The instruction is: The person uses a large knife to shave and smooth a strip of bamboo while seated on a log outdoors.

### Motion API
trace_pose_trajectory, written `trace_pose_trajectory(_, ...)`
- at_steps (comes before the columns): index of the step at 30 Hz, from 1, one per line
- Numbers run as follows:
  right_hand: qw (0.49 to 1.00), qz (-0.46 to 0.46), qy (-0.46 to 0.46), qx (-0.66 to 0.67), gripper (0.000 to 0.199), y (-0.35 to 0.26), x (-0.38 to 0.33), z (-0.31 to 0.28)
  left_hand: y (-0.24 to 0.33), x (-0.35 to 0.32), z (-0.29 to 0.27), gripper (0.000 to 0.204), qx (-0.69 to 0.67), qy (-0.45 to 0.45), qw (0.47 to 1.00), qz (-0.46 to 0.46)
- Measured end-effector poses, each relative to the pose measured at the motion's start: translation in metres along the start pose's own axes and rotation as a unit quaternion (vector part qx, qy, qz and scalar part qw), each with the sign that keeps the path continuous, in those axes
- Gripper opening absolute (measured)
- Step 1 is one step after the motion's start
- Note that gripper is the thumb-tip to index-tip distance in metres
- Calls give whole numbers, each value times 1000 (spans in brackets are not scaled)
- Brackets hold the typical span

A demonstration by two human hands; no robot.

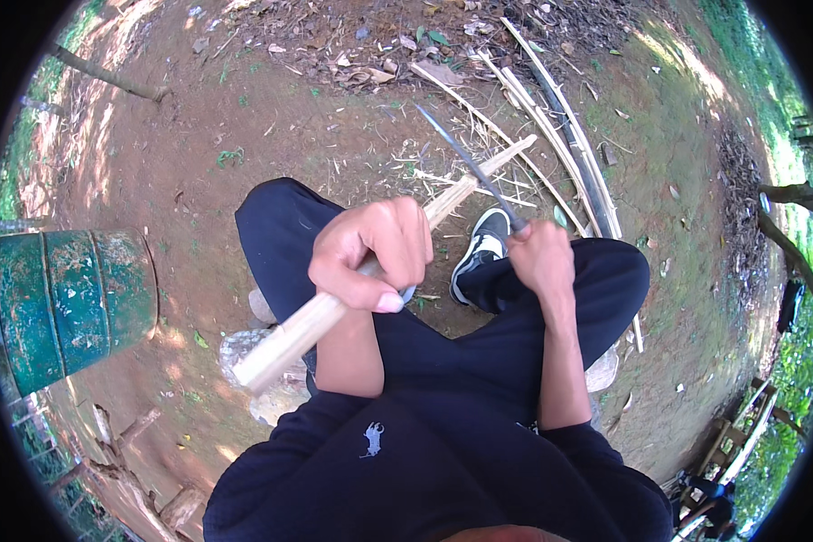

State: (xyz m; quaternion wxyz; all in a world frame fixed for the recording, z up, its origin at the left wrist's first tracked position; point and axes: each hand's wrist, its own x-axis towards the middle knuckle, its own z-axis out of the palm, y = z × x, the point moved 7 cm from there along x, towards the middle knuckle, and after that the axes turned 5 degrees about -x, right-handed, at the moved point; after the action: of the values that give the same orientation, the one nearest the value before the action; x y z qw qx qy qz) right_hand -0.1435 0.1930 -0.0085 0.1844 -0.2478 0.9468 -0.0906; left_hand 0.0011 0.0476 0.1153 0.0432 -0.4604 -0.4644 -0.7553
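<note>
My left hand [375,253] is wrapped around a pale, squared wooden stick [295,339] that runs slantwise from the lower left to the upper right. Its far end narrows to a whittled tip. In my right hand [544,258] is the handle of a knife [468,161], mostly covered by the fingers. The long, thin dark blade points up and to the left, crossing the stick near its narrowed part. Whether edge and wood touch there, I cannot tell. Pale shavings [415,172] lie scattered on the ground beyond the stick.
Long split wood strips [537,113] and a dark pole [580,149] lie ahead to the right. A rusty green drum [77,298] is at the left. My shoe [481,248] rests between my bent knees. Pale stones [275,397] sit beside me. Cut branches [135,474] lie at the lower left.
</note>
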Motion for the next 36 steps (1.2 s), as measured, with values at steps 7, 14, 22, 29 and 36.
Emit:
trace_pose_trajectory(7, 999, 47, 11, 14, 30, -5, 13, 7, 31, -24, -36, 37, 62, 305, 944, 107)
trace_pose_trajectory(14, 981, 98, 78, 149, 25, 61, 32, 28, 58, -79, -55, 33, 136, 695, 616, 345)
trace_pose_trajectory(22, 958, 76, 63, 269, 26, 39, 28, 42, 48, -67, -37, 47, 293, 509, 748, 310)
trace_pose_trajectory(29, 971, 56, 13, 234, 31, 27, 25, 45, 45, -38, -39, 56, 353, 655, 611, 270)
trace_pose_trajectory(36, 963, 73, 18, 259, 28, 27, 21, 38, 63, -72, -45, 42, 458, 707, 522, 137)
